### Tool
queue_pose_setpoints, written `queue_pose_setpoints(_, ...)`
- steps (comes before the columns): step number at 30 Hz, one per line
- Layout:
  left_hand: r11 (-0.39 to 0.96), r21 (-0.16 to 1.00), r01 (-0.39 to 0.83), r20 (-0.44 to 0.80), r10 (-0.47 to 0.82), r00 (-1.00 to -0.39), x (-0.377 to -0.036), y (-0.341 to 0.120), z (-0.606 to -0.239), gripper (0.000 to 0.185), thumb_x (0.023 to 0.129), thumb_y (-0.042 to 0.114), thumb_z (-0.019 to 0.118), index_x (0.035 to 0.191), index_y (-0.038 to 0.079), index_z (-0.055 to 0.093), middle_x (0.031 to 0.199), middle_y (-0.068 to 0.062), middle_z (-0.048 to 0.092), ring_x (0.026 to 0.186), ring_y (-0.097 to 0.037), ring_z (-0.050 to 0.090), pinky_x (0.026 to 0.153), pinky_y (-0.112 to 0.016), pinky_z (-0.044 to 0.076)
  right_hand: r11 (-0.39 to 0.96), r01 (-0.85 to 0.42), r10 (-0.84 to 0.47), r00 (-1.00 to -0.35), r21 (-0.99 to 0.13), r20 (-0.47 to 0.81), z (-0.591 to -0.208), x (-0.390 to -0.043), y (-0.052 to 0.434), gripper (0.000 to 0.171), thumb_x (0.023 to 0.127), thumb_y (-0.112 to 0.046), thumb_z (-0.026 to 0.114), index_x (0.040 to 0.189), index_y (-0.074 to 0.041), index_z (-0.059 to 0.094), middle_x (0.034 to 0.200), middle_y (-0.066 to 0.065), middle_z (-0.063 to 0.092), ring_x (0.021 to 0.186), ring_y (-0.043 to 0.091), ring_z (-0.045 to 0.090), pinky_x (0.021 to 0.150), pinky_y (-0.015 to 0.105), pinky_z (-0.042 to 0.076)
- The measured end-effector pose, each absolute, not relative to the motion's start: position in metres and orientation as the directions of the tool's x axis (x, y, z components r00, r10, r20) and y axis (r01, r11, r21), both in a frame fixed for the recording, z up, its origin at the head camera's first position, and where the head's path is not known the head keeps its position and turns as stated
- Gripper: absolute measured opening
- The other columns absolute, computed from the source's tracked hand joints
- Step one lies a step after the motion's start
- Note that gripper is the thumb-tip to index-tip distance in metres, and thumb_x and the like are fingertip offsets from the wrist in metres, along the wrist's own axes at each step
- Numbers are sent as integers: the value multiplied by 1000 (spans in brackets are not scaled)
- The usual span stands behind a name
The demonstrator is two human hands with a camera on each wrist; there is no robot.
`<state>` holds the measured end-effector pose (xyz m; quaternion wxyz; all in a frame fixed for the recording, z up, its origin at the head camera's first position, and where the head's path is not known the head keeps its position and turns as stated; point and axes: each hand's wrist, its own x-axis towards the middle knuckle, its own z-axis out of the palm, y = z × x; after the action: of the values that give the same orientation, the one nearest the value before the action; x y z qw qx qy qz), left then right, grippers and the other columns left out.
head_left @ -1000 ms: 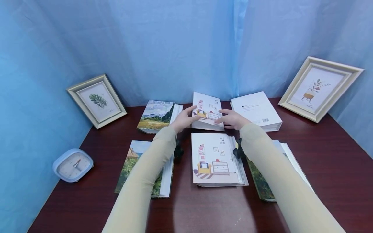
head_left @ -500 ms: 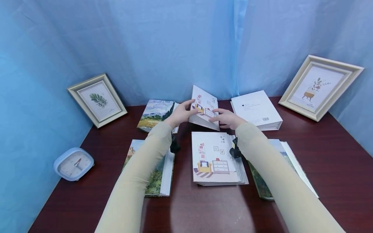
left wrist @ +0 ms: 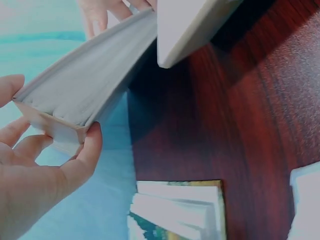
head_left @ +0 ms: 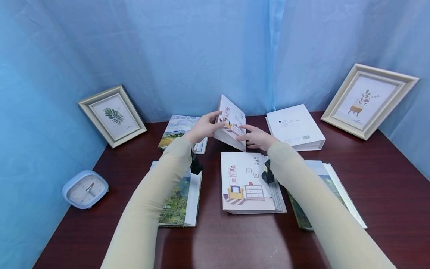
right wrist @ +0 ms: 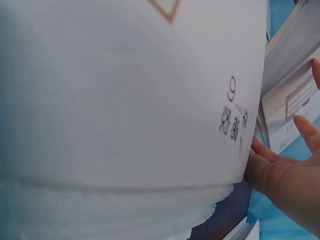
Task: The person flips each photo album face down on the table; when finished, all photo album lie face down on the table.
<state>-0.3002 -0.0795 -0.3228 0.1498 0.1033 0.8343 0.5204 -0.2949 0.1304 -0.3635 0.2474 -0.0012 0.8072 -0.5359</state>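
A thick white book (head_left: 231, 121) with a drawn room on its cover is tilted up on one edge at the back middle of the dark wooden table (head_left: 235, 243). My left hand (head_left: 204, 129) grips its left side, and the left wrist view shows my thumb (left wrist: 90, 150) under the page block (left wrist: 85, 85). Gripping the book's right side is my right hand (head_left: 256, 139), whose fingers (right wrist: 285, 175) lie by the book (right wrist: 295, 95). A like book (head_left: 248, 183) lies flat just in front and fills the right wrist view (right wrist: 125, 100).
Landscape-cover books lie at back left (head_left: 179, 130), front left (head_left: 178, 198) and front right (head_left: 309, 201). A white book (head_left: 295, 127) lies at back right. Picture frames (head_left: 112, 116) (head_left: 367, 101) lean on the blue curtain. A blue clock (head_left: 84, 188) stands at far left.
The book lay nearly flat a second ago. Both hands have raised its right side, so it now stands steeply tilted and a little further left.
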Motion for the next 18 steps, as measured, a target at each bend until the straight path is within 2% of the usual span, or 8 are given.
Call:
queue_pose_setpoints(6,484,873,57,-126,337,-933,-291,-84,-309,59,98,28,53,151,20,28,157,-8,23,140,-27,31,101,-48,43,381,254,-329,-861,-889,-387,-364,-295,124,75,94,-23,58,154,-22,12,154,18,17,135,41,32,111,54,28)
queue_pose_setpoints(14,553,831,65,-136,315,-939,-287,-82,-300,59,97,29,55,150,21,30,155,-8,27,140,-27,31,103,-43,43,344,256,-360,-852,-903,-379,-363,-293,120,74,96,-21,56,154,-23,10,153,19,19,136,41,31,111,54,27)
queue_pose_setpoints(18,593,798,109,-119,331,-936,-286,-80,-293,58,96,30,55,149,21,32,154,-6,30,142,-24,27,107,-39,39,346,243,-363,-856,-906,-368,-363,-294,121,75,95,-22,58,154,-24,12,152,18,21,136,39,31,111,55,27)
